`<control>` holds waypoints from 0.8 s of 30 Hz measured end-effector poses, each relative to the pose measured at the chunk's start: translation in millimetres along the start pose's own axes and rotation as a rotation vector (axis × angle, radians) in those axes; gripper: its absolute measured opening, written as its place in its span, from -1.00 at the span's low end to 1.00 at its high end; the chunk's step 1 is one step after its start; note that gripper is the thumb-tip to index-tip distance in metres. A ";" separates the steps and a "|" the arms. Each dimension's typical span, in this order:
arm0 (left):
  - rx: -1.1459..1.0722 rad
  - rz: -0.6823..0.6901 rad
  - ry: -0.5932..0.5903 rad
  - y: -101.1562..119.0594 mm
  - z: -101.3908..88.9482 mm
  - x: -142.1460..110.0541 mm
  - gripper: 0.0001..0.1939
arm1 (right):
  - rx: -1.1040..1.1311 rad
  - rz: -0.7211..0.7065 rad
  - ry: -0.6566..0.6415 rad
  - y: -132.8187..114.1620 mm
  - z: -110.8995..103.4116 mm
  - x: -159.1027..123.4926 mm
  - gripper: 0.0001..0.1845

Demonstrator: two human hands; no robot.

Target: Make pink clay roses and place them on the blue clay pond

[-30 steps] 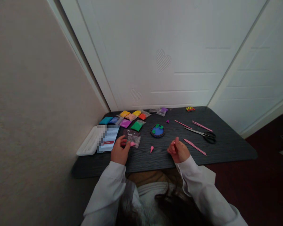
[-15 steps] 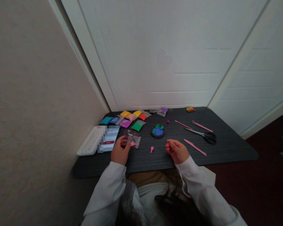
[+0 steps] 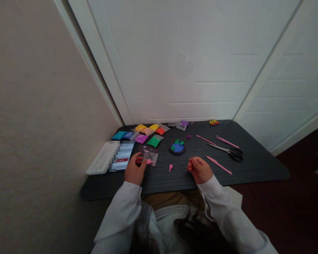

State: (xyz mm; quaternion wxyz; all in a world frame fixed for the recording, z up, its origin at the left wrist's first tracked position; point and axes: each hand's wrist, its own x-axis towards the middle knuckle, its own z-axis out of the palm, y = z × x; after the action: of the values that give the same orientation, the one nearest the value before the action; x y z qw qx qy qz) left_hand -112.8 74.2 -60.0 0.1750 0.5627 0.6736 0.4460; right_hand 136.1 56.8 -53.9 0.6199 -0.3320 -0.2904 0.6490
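My left hand (image 3: 134, 170) rests on the dark table (image 3: 254, 165) and pinches a clear bag of pink clay (image 3: 149, 159). My right hand (image 3: 199, 169) is curled shut near the table's front edge, its fingertips rolling a tiny pink bit that I can barely make out. Between the hands lies a small pink clay drop (image 3: 170, 167). Just beyond it sits a round blue clay disc with green pieces on top (image 3: 177, 146).
Several coloured clay bags (image 3: 143, 134) lie at the back left. A white tray (image 3: 100, 158) and a phone (image 3: 123, 155) sit at the left edge. Scissors (image 3: 229, 151) and pink modelling tools (image 3: 218, 165) lie to the right. A small red and yellow piece (image 3: 213, 122) sits by the door.
My right hand has lowered its raised finger and curled shut, shifting slightly left. The left hand has stayed on the pink clay bag.
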 end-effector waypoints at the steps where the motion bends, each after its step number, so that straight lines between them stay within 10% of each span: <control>1: 0.000 0.000 0.000 0.0 0.0 0.0 -0.52 | 0.002 -0.010 -0.001 -0.1 0.3 0.1 -0.73; 14: 0.023 0.006 0.010 0.5 -0.6 -0.3 -0.53 | -0.281 -0.122 -0.002 6.4 -4.3 2.5 -0.69; 24: 0.031 0.018 0.007 -2.6 0.7 1.1 -0.54 | -1.211 -0.378 -0.167 -20.9 -26.5 6.0 -0.79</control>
State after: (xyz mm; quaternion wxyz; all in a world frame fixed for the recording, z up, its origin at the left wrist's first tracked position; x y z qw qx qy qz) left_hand -114.2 75.6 -62.2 0.1597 0.5698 0.6761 0.4390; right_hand 169.9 63.2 -54.0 0.4015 -0.5149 -0.7064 0.2732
